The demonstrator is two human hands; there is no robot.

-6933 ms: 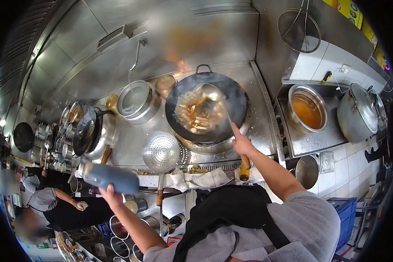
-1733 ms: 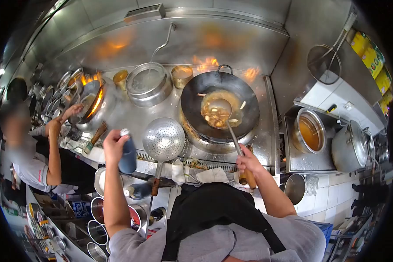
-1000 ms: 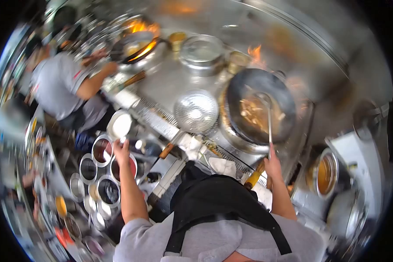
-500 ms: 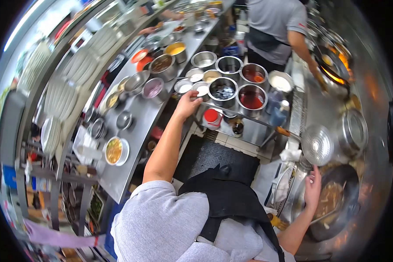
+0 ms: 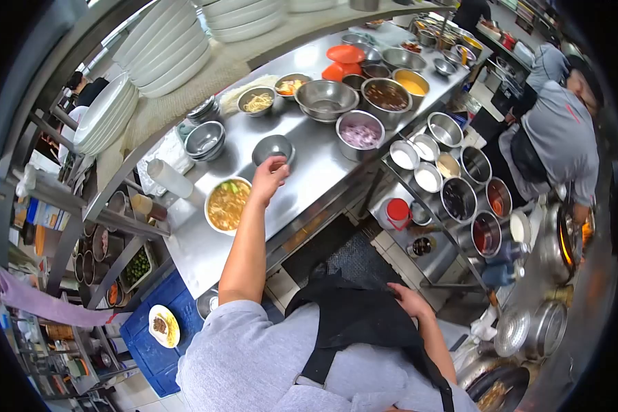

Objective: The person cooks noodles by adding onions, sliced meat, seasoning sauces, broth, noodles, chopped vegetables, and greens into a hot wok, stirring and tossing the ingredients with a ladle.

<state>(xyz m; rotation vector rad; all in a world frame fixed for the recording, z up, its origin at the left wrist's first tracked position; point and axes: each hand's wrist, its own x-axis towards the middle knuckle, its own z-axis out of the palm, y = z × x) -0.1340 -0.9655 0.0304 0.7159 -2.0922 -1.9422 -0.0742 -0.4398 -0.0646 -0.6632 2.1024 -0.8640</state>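
My left hand [image 5: 270,180] is over the steel counter, its curled fingers in front of the near rim of a small metal bowl [image 5: 273,147]. Whether they touch the rim, or pinch anything small, I cannot make out. A white bowl of orange-brown soup with green pieces [image 5: 228,206] stands just left of my left forearm. My right hand [image 5: 410,301] is low beside my black apron [image 5: 364,309], fingers loosely extended and nothing visible in them.
On the counter are a tub of chopped onion [image 5: 360,130], a bowl of noodles [image 5: 257,101] and a squeeze bottle [image 5: 168,177]. Seasoning tubs [image 5: 458,198] fill a low stand to the right. A co-worker [image 5: 556,144] stands at the stove. A wok [image 5: 498,391] sits lower right.
My view has swung left toward the counter. My left hand has left the tubs of white seasoning for the small metal bowl. My right hand has come from beside the wok to my apron.
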